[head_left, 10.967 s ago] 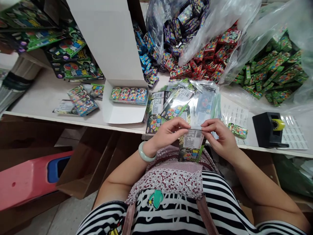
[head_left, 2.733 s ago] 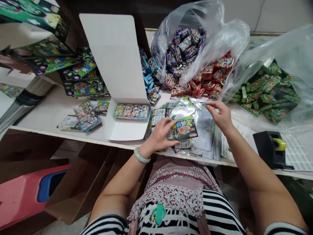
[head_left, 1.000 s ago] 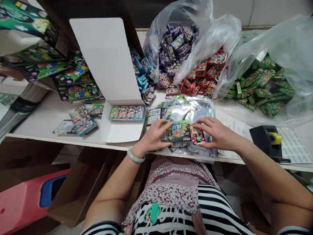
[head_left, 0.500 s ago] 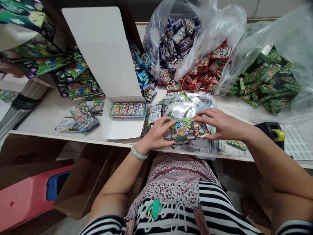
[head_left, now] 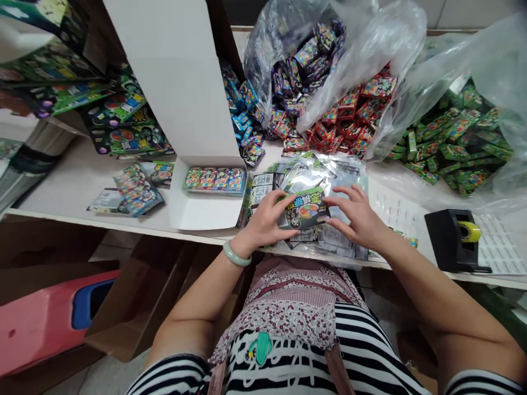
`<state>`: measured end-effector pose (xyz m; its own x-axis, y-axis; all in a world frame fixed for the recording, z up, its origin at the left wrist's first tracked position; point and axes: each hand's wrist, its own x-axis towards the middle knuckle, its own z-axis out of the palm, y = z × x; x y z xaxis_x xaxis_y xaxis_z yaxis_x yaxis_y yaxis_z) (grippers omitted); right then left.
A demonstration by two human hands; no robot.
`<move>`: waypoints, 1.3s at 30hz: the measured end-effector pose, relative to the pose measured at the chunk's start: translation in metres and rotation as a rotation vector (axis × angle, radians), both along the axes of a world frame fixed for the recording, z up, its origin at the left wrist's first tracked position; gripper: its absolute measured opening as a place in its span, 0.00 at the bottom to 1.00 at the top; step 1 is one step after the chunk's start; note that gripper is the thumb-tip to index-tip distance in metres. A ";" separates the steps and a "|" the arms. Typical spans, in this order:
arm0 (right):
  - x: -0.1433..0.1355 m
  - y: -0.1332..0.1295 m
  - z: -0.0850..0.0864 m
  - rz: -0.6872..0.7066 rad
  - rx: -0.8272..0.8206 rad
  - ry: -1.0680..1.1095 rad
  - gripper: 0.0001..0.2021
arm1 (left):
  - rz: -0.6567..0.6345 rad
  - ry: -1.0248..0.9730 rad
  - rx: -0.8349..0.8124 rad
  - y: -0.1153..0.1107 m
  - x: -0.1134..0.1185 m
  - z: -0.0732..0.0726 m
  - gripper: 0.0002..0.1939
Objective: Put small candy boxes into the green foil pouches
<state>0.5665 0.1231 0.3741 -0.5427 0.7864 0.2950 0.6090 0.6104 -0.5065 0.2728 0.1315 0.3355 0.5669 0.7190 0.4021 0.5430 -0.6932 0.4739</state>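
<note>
My left hand (head_left: 265, 224) grips the left end of a dark, green-edged printed packet (head_left: 307, 209) between thumb and fingers. At the packet's right end is my right hand (head_left: 354, 215), its fingers spread and fingertips at the edge; whether they touch it I cannot tell. Beneath both hands lies a pile of flat clear printed bags (head_left: 343, 236). Left of the pile, a white carton (head_left: 206, 213) stands with its lid raised. A row of small colourful boxes (head_left: 214, 180) sits along its back wall.
Plastic bags behind hold small purple boxes (head_left: 308, 60), red boxes (head_left: 346, 118) and green boxes (head_left: 461, 137). Blue boxes (head_left: 242, 109) lie beside the carton lid. A black tape dispenser (head_left: 448, 238) stands right, packets (head_left: 138, 189) lie left. A pink stool (head_left: 45, 318) stands below.
The red boxes that showed at the packet's right end are no longer visible outside it. My right hand has drawn its fingers back to that end and spread them. The view has shifted slightly.
</note>
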 end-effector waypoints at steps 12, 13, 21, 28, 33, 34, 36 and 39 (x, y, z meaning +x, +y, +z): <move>-0.057 0.155 0.018 -0.187 0.131 0.127 0.11 | 0.100 0.046 0.084 -0.004 -0.001 -0.023 0.46; -0.073 0.184 0.021 -0.199 0.136 0.011 0.12 | 0.104 0.042 0.070 -0.005 0.000 -0.025 0.45; -0.150 0.324 0.007 -0.321 0.040 -0.465 0.21 | 0.074 0.005 0.021 -0.009 0.007 -0.028 0.47; -0.113 0.286 0.020 -0.387 -0.118 0.139 0.14 | 0.075 -0.040 0.059 -0.002 0.003 -0.024 0.46; -0.049 0.188 0.026 -0.353 -0.612 0.735 0.17 | 0.084 -0.048 0.131 0.002 -0.005 -0.016 0.45; -0.036 0.169 0.025 -0.373 -0.653 0.769 0.19 | 0.079 -0.040 0.139 0.001 -0.007 -0.014 0.45; -0.011 0.135 0.018 -0.408 -0.683 0.806 0.25 | 0.072 -0.021 0.134 -0.001 -0.012 -0.011 0.45; 0.022 0.100 0.002 -0.458 -0.646 0.759 0.30 | 0.089 -0.009 0.081 -0.005 -0.020 -0.005 0.44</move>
